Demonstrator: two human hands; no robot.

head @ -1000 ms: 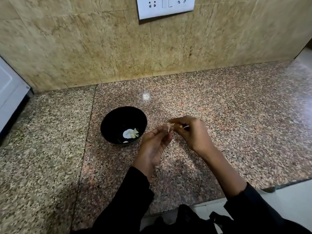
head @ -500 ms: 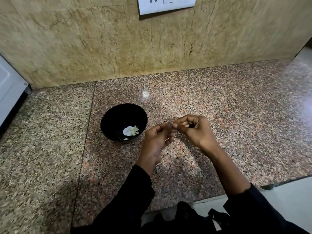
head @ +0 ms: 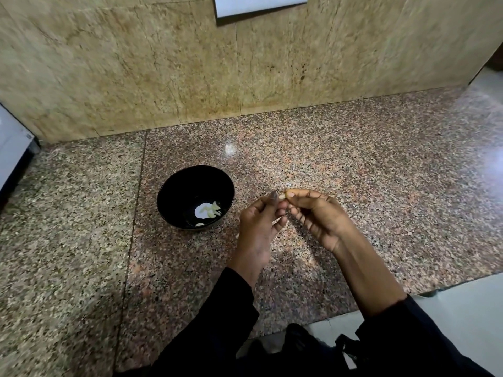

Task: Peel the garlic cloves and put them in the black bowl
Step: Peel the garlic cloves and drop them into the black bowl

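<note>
I have several peeled cloves (head: 209,210) in the black bowl (head: 174,191), while my left hand (head: 257,224) and right hand (head: 321,216) pinch one garlic clove (head: 282,196), not yet fully peeled, I judge.

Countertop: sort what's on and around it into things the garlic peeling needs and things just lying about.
Part of the job:
- garlic clove, pinched between left hand and right hand
- black bowl
- peeled cloves inside the bowl

Just there:
- wall switch plate
- white appliance at the far left
- small pale scrap on the counter, too small to identify
</note>
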